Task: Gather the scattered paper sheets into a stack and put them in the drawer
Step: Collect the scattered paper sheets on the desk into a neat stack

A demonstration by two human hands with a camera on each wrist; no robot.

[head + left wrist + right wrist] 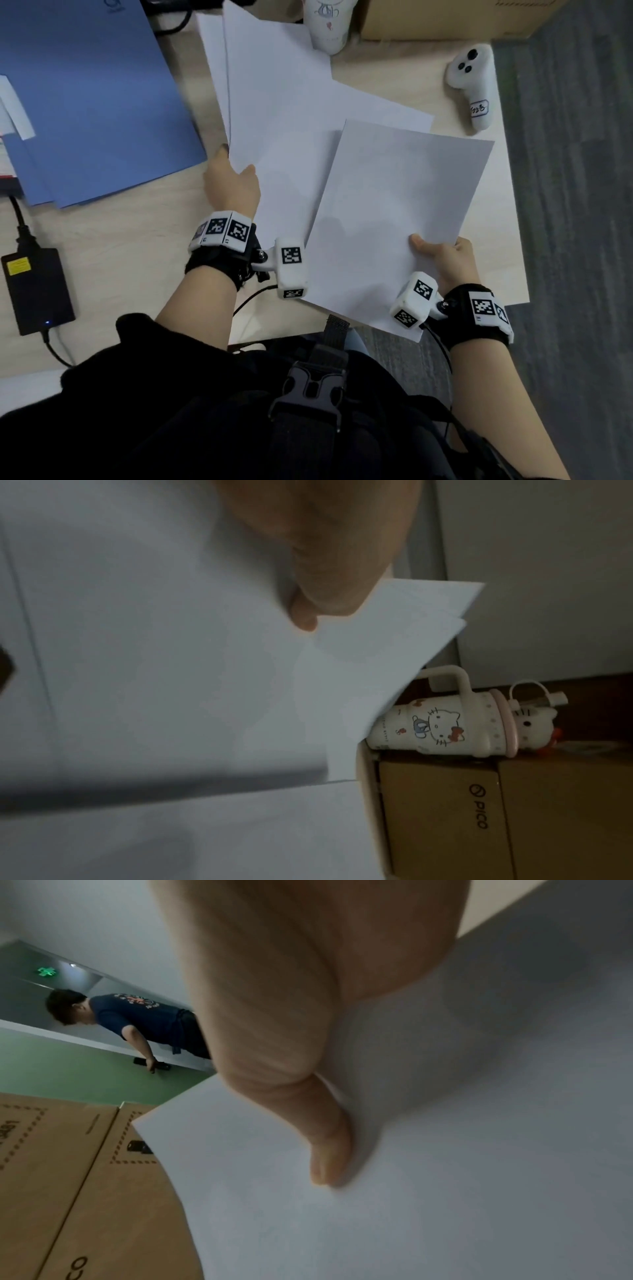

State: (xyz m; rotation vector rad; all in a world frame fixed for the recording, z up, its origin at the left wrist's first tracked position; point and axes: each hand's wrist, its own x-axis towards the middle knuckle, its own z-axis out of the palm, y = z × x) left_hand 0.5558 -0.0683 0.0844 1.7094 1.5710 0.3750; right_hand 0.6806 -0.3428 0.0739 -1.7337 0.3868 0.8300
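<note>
A right hand (445, 255) pinches one thin white sheet (394, 212) at its near corner, thumb on top, while the left hand (233, 185) grips the near edge of two more sheets (274, 102), fanned beyond its fingers (224, 148) over the pale counter (120, 257). Smooth, limp paper (edges unaligned) could slide apart or crease if lifted unevenly; no drawer is in view.

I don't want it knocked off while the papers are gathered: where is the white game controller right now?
In the head view the white controller lies at the desk's far right corner, beyond the paper sheets, beside the cardboard box.
</note>
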